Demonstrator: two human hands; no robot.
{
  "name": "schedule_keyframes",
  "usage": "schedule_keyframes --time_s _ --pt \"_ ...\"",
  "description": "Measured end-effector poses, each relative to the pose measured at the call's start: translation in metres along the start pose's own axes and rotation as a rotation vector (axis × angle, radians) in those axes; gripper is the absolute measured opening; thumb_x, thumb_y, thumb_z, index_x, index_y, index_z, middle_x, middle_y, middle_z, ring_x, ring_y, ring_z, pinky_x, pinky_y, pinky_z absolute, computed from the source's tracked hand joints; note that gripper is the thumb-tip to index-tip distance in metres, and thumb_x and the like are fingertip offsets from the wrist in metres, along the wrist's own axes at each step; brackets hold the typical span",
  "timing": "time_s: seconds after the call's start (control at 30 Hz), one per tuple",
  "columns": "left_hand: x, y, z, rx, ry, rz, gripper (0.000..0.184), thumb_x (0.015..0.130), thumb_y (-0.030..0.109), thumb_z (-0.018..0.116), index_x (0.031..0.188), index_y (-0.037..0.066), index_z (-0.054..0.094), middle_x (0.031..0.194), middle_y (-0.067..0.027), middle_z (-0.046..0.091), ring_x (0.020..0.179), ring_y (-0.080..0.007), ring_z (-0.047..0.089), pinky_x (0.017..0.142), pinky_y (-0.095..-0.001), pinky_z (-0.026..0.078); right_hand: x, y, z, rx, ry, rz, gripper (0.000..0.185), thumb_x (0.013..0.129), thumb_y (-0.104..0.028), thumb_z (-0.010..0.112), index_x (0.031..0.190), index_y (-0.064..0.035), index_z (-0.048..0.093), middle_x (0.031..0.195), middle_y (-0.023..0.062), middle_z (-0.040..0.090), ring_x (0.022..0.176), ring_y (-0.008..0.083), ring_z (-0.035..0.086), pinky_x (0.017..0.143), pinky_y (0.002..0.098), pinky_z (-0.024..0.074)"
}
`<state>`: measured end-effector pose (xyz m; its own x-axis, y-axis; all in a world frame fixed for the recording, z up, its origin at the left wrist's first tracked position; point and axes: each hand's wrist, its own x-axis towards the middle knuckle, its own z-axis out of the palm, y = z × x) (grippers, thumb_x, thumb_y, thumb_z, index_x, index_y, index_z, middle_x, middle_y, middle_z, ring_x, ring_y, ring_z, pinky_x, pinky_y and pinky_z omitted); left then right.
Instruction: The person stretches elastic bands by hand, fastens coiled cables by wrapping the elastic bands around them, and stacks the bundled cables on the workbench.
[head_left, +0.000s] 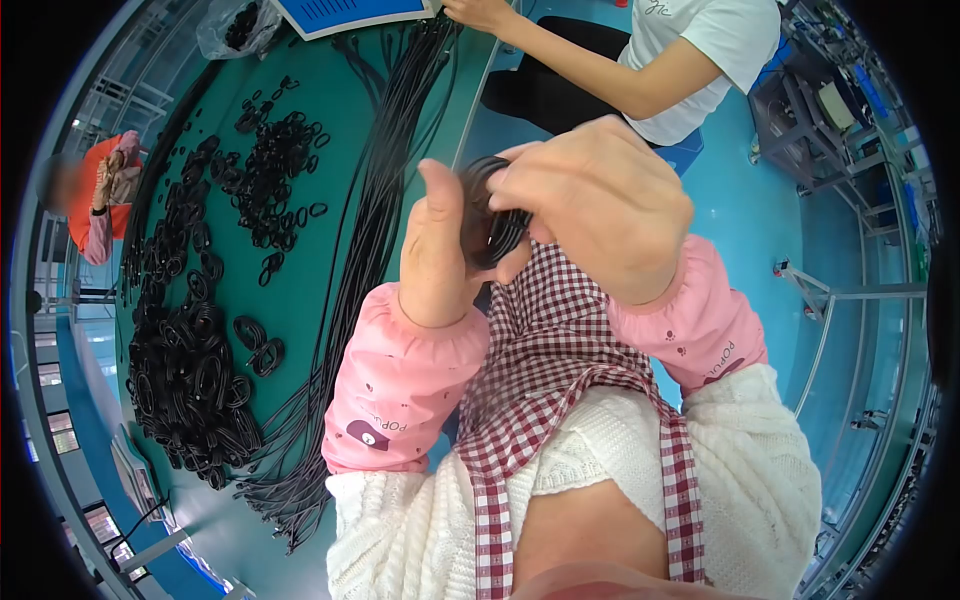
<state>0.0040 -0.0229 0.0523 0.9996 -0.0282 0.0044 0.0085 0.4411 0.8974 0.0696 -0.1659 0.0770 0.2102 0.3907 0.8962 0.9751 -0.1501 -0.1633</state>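
Observation:
A coiled black cable (507, 232) is held up in front of my apron, between both hands. My left hand (436, 245) has its thumb raised, and its fingers curl behind and under the coil, partly hidden by it. My right hand (605, 205) is closed on the coil's right side, fingertips pressed on the cable strands. To the left, a long bundle of straight black cables (372, 200) runs along the green table (310, 265). A large heap of coiled cables (190, 385) lies at the table's lower left.
Small black rings (275, 165) are scattered over the table's far part. A clear plastic bag (238, 30) and a blue-and-white box (350, 12) stand at the far end. A co-worker in a white shirt (690, 70) sits ahead; another in orange (95, 195) is across the table.

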Motion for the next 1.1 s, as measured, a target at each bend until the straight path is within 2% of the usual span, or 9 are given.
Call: schedule_keyframes --time_s 0.1,0.17,0.27,0.4,0.7,0.8,0.9,0.93,1.1 --pt "0.002 -0.011 -0.007 0.009 -0.034 -0.011 0.082 0.097 0.066 0.019 0.104 -0.007 0.055 0.071 -0.0084 0.054 0.045 -0.0088 0.042 0.04 -0.0217 0.023 0.002 0.009 0.007 -0.016 -0.012 -0.16 0.031 0.057 -0.01 0.076 0.087 -0.0075 0.073 0.077 -0.0006 0.065 0.07 0.0164 0.063 0.062 0.0263 0.0443" --pt "0.002 -0.011 -0.004 -0.039 -0.001 -0.003 0.081 0.097 0.066 0.019 0.107 -0.006 0.054 0.072 -0.009 0.056 0.046 -0.0095 0.043 0.039 -0.0216 0.024 0.005 0.013 0.007 0.078 -0.06 -0.068 0.029 0.06 -0.009 0.076 0.088 -0.0065 0.073 0.074 0.0006 0.064 0.069 0.018 0.062 0.062 0.0265 0.0448" --pt "0.004 0.001 0.008 -0.061 0.023 0.016 0.082 0.096 0.068 0.02 0.118 -0.005 0.051 0.072 -0.0107 0.059 0.047 -0.0114 0.046 0.039 -0.021 0.027 0.007 0.008 0.008 0.173 -0.073 0.152 0.023 0.068 -0.01 0.073 0.091 -0.0066 0.072 0.078 0.0028 0.066 0.074 0.0175 0.063 0.067 0.0283 0.0493" --pt "0.002 -0.003 -0.002 -0.085 -0.063 -0.061 0.088 0.093 0.071 0.019 0.119 -0.007 0.05 0.073 -0.0119 0.061 0.047 -0.0115 0.048 0.039 -0.021 0.031 0.009 0.025 0.005 0.964 -0.096 0.816 0.015 0.08 -0.009 0.075 0.093 -0.0012 0.071 0.083 0.0049 0.069 0.078 0.01 0.064 0.069 0.0237 0.052" --pt "0.006 -0.008 -0.005 -0.02 -0.066 -0.062 0.087 0.092 0.073 0.019 0.113 -0.005 0.051 0.078 -0.0122 0.063 0.051 -0.0105 0.049 0.041 -0.021 0.031 0.011 0.038 0.002 0.879 -0.436 0.796 0.013 0.084 -0.01 0.071 0.092 0.0006 0.07 0.079 0.0059 0.069 0.074 0.0115 0.066 0.069 0.0232 0.053" --pt "0.009 -0.012 -0.016 -0.11 -0.157 -0.049 0.084 0.095 0.068 0.026 0.126 -0.007 0.045 0.094 -0.0134 0.063 0.066 -0.0111 0.053 0.053 -0.0216 0.038 0.016 0.029 -0.01 0.937 -0.367 1.021 0.013 0.085 -0.009 0.07 0.094 0.001 0.07 0.078 0.0064 0.069 0.074 0.0121 0.067 0.068 0.0234 0.0522" --pt "0.004 -0.008 -0.016 0.012 -0.122 0.078 0.08 0.097 0.061 0.033 0.139 -0.007 0.036 0.109 -0.014 0.06 0.083 -0.0116 0.053 0.068 -0.0238 0.041 0.001 0.038 -0.004 0.643 -0.144 0.578 0.014 0.086 -0.007 0.067 0.098 0.0002 0.07 0.081 0.0066 0.069 0.075 0.0132 0.067 0.067 0.0237 0.0513" --pt "0.002 -0.007 -0.028 0.007 -0.212 0.072 0.077 0.098 0.048 0.047 0.146 -0.007 0.026 0.122 -0.0146 0.055 0.097 -0.0144 0.051 0.082 -0.0272 0.042 -0.001 0.036 -0.009 0.452 -0.187 0.405 0.017 0.086 -0.005 0.066 0.102 -0.0009 0.07 0.086 0.0076 0.069 0.077 0.0143 0.067 0.068 0.0238 0.0511" --pt "-0.012 -0.008 -0.028 0.53 -0.04 0.321 0.082 0.088 0.033 0.069 0.147 -0.005 0.026 0.125 -0.0139 0.052 0.111 -0.021 0.048 0.095 -0.0328 0.041 -0.017 0.014 -0.004 0.607 -0.152 0.65 0.019 0.088 -0.008 0.066 0.106 -0.0007 0.069 0.092 0.0076 0.068 0.082 0.0121 0.065 0.073 0.0245 0.0502"
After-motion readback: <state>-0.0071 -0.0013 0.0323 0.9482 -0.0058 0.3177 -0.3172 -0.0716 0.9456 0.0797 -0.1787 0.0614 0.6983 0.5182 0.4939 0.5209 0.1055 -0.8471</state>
